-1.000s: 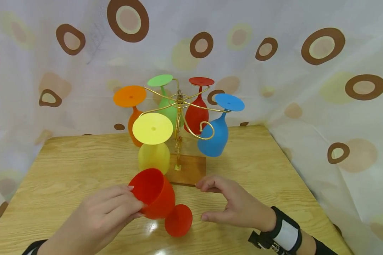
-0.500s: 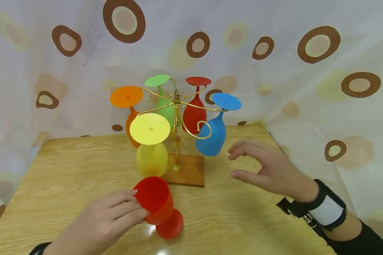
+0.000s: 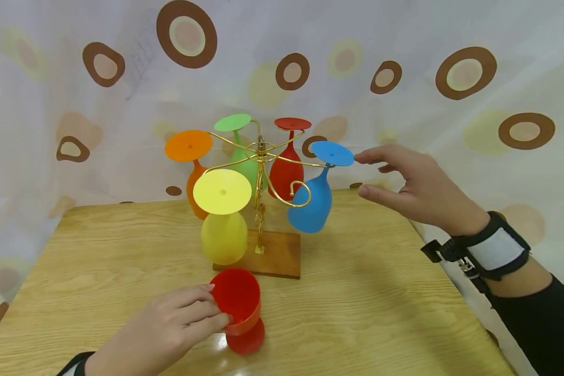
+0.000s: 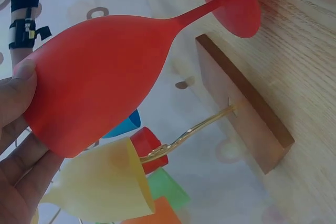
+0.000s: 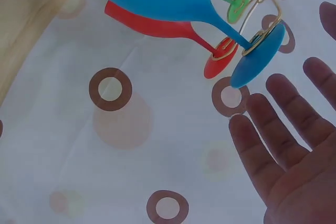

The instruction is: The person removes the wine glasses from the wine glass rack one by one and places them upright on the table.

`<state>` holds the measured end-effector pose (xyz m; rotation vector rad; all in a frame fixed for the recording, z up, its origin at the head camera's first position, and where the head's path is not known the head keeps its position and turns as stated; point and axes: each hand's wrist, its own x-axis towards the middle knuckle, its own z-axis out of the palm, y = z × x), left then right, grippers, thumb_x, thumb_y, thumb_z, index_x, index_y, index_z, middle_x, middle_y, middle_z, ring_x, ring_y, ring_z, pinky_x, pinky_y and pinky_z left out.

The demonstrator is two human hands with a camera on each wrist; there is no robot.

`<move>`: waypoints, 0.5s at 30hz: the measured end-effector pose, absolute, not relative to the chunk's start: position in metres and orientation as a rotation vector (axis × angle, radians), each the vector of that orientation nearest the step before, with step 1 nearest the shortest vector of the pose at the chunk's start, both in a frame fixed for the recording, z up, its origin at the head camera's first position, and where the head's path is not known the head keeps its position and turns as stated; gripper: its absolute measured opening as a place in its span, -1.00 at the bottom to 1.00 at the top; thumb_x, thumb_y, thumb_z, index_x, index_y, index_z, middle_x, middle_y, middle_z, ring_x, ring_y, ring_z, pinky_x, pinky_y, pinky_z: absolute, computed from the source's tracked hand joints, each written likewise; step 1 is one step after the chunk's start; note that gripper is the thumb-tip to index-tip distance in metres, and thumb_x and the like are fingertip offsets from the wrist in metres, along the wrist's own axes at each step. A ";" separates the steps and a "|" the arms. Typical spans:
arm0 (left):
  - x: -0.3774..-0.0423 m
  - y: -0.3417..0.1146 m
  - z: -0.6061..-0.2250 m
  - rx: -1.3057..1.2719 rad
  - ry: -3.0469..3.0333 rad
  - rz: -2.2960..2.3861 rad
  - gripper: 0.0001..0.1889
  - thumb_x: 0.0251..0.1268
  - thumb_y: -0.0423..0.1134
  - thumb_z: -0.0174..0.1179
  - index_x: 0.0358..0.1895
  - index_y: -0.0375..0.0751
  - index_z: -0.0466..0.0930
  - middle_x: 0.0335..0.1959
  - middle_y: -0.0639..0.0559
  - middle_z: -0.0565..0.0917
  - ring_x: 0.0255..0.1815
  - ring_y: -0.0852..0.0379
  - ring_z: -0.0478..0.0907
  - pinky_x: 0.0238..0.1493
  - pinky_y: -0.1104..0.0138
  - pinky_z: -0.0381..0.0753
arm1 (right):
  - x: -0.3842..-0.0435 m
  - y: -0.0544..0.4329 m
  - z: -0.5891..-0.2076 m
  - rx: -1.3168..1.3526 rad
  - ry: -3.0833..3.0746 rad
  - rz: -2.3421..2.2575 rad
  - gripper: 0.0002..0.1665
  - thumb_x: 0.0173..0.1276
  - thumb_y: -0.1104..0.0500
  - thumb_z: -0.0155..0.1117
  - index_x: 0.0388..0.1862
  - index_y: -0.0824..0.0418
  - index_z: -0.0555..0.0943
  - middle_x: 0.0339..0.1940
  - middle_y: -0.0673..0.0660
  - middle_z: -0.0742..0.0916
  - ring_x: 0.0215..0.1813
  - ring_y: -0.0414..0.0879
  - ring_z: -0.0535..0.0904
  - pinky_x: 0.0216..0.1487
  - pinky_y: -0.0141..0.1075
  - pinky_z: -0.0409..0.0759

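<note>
Left hand (image 3: 169,321) pinches the rim of the front red glass (image 3: 239,300), lower centre of the head view. Right hand (image 3: 418,183) holds nothing, fingers loose just beside the blue glass (image 3: 312,203), right of centre. I'd go gently there, since a bump could probably swing the rack (image 3: 261,149) and unseat glasses.

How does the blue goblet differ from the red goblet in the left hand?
The blue goblet hangs mouth-down; the red goblet is mouth-up. The gold rack carries the blue goblet, while the left hand grips the red goblet near its rim. Both have a bowl, a stem and a flat round foot.
</note>
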<state>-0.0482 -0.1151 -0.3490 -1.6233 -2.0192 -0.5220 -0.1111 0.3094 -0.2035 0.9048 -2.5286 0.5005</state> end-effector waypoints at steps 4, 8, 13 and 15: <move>-0.048 -0.116 -0.352 -1.649 -2.069 -0.508 -0.74 0.49 0.01 0.14 0.01 0.01 0.69 -0.14 0.21 0.72 -0.04 0.16 0.62 0.01 0.33 0.70 | -0.126 0.306 -0.202 0.916 -2.608 0.490 -0.29 0.23 0.12 0.52 0.36 0.02 0.50 0.25 -0.09 0.63 0.26 -0.17 0.52 0.17 -0.36 0.57; -0.047 -0.116 -0.356 -1.656 -2.121 -0.505 -0.76 0.41 -0.03 0.24 0.02 0.01 0.69 -0.12 0.21 0.72 -0.02 0.17 0.62 0.04 0.32 0.70 | -0.139 0.300 -0.198 0.994 -2.644 0.533 -0.22 0.25 0.14 0.50 0.43 0.06 0.43 0.32 -0.02 0.59 0.33 -0.10 0.47 0.25 -0.02 0.58; -0.046 -0.115 -0.359 -1.661 -2.128 -0.520 -0.72 0.39 0.03 0.25 0.02 0.02 0.69 -0.11 0.23 0.72 -0.01 0.20 0.60 0.06 0.34 0.68 | -0.152 0.295 -0.190 1.026 -2.699 0.501 -0.15 0.25 0.10 0.51 0.49 0.06 0.37 0.41 0.03 0.52 0.43 -0.02 0.39 0.30 0.15 0.51; -0.047 -0.115 -0.360 -1.666 -2.120 -0.516 -0.72 0.37 0.03 0.27 0.02 0.01 0.69 -0.11 0.23 0.72 0.00 0.19 0.61 0.06 0.33 0.68 | -0.157 0.294 -0.186 1.007 -2.750 0.473 -0.15 0.27 0.05 0.49 0.50 0.02 0.36 0.45 0.02 0.48 0.47 0.01 0.35 0.32 0.16 0.49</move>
